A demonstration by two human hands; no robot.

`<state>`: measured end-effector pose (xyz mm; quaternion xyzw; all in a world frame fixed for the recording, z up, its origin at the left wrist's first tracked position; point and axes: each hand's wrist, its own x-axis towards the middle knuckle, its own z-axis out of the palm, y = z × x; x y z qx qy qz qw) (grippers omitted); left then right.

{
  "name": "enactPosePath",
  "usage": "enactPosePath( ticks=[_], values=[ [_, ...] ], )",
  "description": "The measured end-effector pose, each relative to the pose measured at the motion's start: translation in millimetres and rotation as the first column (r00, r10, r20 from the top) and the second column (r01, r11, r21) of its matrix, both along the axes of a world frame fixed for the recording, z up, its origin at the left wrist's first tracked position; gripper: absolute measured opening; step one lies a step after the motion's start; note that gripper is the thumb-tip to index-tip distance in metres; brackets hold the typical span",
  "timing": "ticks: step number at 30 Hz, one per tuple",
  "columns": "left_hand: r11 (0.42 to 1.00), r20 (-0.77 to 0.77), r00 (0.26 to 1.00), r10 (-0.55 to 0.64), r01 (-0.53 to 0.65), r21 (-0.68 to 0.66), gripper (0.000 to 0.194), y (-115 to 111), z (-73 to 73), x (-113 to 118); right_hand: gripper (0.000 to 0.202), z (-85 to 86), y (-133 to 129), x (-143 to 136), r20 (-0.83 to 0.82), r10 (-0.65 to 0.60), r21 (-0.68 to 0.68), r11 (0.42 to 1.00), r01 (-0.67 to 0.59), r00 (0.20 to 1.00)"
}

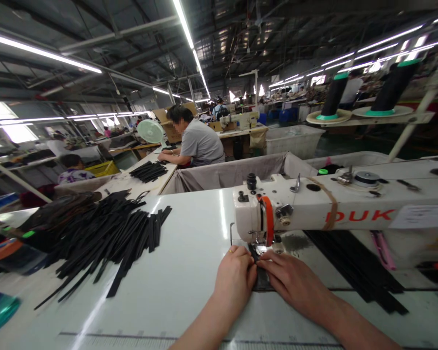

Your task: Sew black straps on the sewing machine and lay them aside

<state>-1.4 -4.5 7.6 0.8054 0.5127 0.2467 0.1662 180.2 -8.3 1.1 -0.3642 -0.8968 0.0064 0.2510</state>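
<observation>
My left hand (pixel 235 273), fingers curled and closed, grips a dark strip (pixel 253 252) just in front of the presser foot of a white sewing machine (pixel 302 206). From the other side my right hand (pixel 294 276) pinches the same strip, its fingertips almost meeting the left ones. Most of the strip is hidden by my fingers and the machine head. A lit spot shows at the needle. Left of my hands, a large loose pile of black strips (pixel 105 236) lies on the pale table (pixel 190 253). More black strips (pixel 354 267) lie under the machine arm.
Pink-handled snips (pixel 383 250) are by the machine's base. A printed ruler scale (pixel 138 338) runs along the table's front edge. Thread cones (pixel 334 97) stand at upper right. Beyond a cloth-lined bin (pixel 237 172), a person (pixel 200 138) in grey works near a fan (pixel 151 131).
</observation>
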Motion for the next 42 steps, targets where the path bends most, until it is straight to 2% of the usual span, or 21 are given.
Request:
enactPosePath(
  ticks=[4, 6, 9, 11, 13, 15, 17, 19, 21, 23, 25, 26, 27, 28, 29, 30, 33, 35, 38, 40, 42],
  values=[
    [0.999, 0.045, 0.999, 0.027, -0.026, -0.034, 0.007, 5, 0.2, -3, 0.028, 2.7, 0, 2, 0.03, -0.056, 0.047, 0.997, 0.054, 0.998],
    [0.994, 0.095, 0.99, 0.106, -0.104, -0.024, 0.011, 12, -0.7, -5, 0.022, 3.2, 3, 12, 0.028, -0.168, 0.093, 0.982, 0.165, 0.985],
    [0.987, 0.1, 0.982, 0.161, -0.162, 0.0, 0.037, 24, -3.6, -6, 0.018, 2.2, 10, 42, -0.009, -0.452, 0.178, 0.877, 0.446, 0.892],
    [0.993, 0.033, 0.993, 0.115, -0.115, 0.005, 0.036, 29, -5.5, -5, 0.019, -0.5, 15, 63, -0.016, -0.587, 0.216, 0.788, 0.576, 0.81],
    [0.997, -0.035, 0.996, 0.083, -0.083, 0.005, 0.033, 31, -6.6, -6, 0.018, -5.0, 19, 80, -0.005, -0.638, 0.231, 0.749, 0.621, 0.77],
    [0.995, -0.065, 0.993, 0.097, -0.097, 0.007, 0.034, 32, -6.0, -13, 0.018, -9.6, 22, 89, 0.007, -0.642, 0.232, 0.747, 0.624, 0.766],
    [0.986, -0.078, 0.983, 0.164, -0.164, 0.003, 0.039, 35, -3.1, -29, 0.016, -12.6, 24, 91, 0.016, -0.629, 0.231, 0.759, 0.609, 0.777],
    [0.949, -0.096, 0.944, 0.316, -0.315, 0.026, 0.038, 37, 1.9, -50, 0.015, -13.1, 24, 87, 0.016, -0.591, 0.216, 0.79, 0.574, 0.807],
    [0.875, -0.07, 0.874, 0.481, -0.474, 0.1, 0.027, 37, 7.4, -66, 0.016, -11.7, 22, 76, -0.001, -0.503, 0.153, 0.854, 0.497, 0.864],
    [0.86, 0.034, 0.862, 0.505, -0.506, 0.063, 0.017, 33, 10.9, -67, 0.017, -9.3, 17, 59, -0.044, -0.375, 0.046, 0.925, 0.377, 0.926],
    [0.924, 0.218, 0.908, 0.359, -0.312, -0.222, 0.027, 25, 11.1, -52, 0.018, -6.9, 9, 38, -0.116, -0.246, -0.059, 0.969, 0.24, 0.962],
    [0.903, 0.344, 0.901, 0.265, -0.106, -0.416, 0.031, 21, 10.2, -40, 0.019, -5.6, 4, 28, -0.164, -0.191, -0.102, 0.979, 0.176, 0.968],
    [0.829, 0.47, 0.859, 0.203, 0.105, -0.55, 0.03, 17, 9.0, -29, 0.021, -4.2, 0, 19, -0.209, -0.149, -0.146, 0.982, 0.12, 0.966],
    [0.762, 0.553, 0.81, 0.195, 0.23, -0.605, 0.031, 13, 8.0, -18, 0.02, -2.7, -5, 12, -0.243, -0.123, -0.203, 0.976, 0.074, 0.962],
    [0.719, 0.595, 0.776, 0.207, 0.292, -0.631, 0.03, 11, 7.3, -10, 0.02, -1.0, -9, 7, -0.269, -0.112, -0.274, 0.961, 0.035, 0.957],
    [0.712, 0.613, 0.755, 0.231, 0.299, -0.636, 0.028, 9, 7.2, -6, 0.021, 0.9, -12, 4, -0.288, -0.108, -0.362, 0.932, -0.003, 0.951],
    [0.762, 0.643, 0.708, 0.291, 0.236, -0.604, 0.022, 12, 8.3, -8, 0.03, 6.6, -17, 5, -0.324, -0.064, -0.552, 0.823, -0.134, 0.944],
    [0.752, 0.672, 0.668, 0.318, 0.254, -0.608, 0.023, 16, 7.6, -15, 0.035, 8.9, -16, 7, -0.316, 0.075, -0.508, 0.828, -0.236, 0.946],
    [0.74, 0.616, 0.702, 0.358, 0.19, -0.646, 0.021, 19, 2.9, -17, 0.033, 7.7, -15, 5, -0.146, 0.226, -0.244, 0.935, -0.257, 0.963],
    [0.833, 0.533, 0.774, 0.342, 0.013, -0.553, 0.021, 18, -0.1, -13, 0.036, 3.7, -16, 0, -0.021, 0.161, -0.023, 0.987, -0.161, 0.987],
    [0.926, 0.391, 0.871, 0.298, -0.165, -0.338, 0.023, 14, -0.9, -9, 0.042, -2.1, -19, -3, 0.047, 0.091, 0.156, 0.983, -0.098, 0.995]
  ],
)
